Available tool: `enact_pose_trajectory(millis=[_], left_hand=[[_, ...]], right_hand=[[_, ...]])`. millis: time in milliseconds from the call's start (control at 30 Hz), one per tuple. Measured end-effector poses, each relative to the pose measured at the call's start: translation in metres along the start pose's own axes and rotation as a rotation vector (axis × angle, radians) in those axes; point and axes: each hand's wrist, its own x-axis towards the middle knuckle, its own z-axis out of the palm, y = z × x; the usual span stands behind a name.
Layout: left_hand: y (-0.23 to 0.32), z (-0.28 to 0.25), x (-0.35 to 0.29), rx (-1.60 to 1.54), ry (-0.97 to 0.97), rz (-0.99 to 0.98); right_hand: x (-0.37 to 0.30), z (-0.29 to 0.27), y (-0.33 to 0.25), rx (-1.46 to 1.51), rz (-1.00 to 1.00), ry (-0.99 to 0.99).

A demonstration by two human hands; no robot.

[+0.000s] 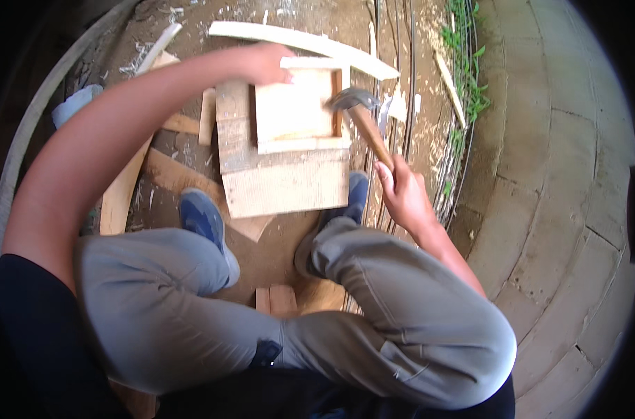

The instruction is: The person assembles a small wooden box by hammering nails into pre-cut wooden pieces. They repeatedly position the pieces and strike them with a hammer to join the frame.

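Note:
A shallow wooden box [296, 105] with low raised sides lies on a wooden block [235, 129] between my feet. My left hand [267, 64] reaches across to the box's far left corner, its fingers bent over the edge and slightly blurred. Whether a small thing is also pinched there cannot be made out. A hammer [375, 136] is in my right hand [406, 197], which wraps round the lower end of its wooden handle. The metal head, blurred, hangs over the box's right side. Below the box, a pale board [286, 190] forms the near part of the support.
A long, curved pale strip of wood [307, 40] lies beyond the box. Offcuts [125, 195] and shavings litter the dirt floor on the left. Dark cables or rods [399, 70] run along the right, beside green plants [474, 98] and a paved strip [541, 174]. My shoes [204, 220] flank the support.

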Motion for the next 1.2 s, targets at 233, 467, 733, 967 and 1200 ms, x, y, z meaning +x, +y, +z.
enact_pose_trajectory(millis=[233, 467, 733, 967, 1200], left_hand=[[-0.01, 0.0, -0.002, -0.063, 0.041, 0.013], [0.0, 0.0, -0.004, -0.014, 0.006, 0.021], [0.046, -0.018, -0.018, 0.076, 0.076, 0.025], [0.045, -0.031, -0.04, -0.158, -0.009, 0.034], [0.116, -0.06, -0.104, -0.071, 0.069, 0.266]], right_hand=[[-0.007, -0.049, -0.011, 0.447, -0.133, 0.447], [-0.008, -0.003, 0.001, 0.07, 0.062, -0.009], [-0.005, -0.048, 0.014, 0.474, 0.21, 0.289], [0.011, -0.047, 0.03, 1.01, 0.289, 0.38], [0.002, -0.051, 0.039, 1.2, 0.393, 0.344]])
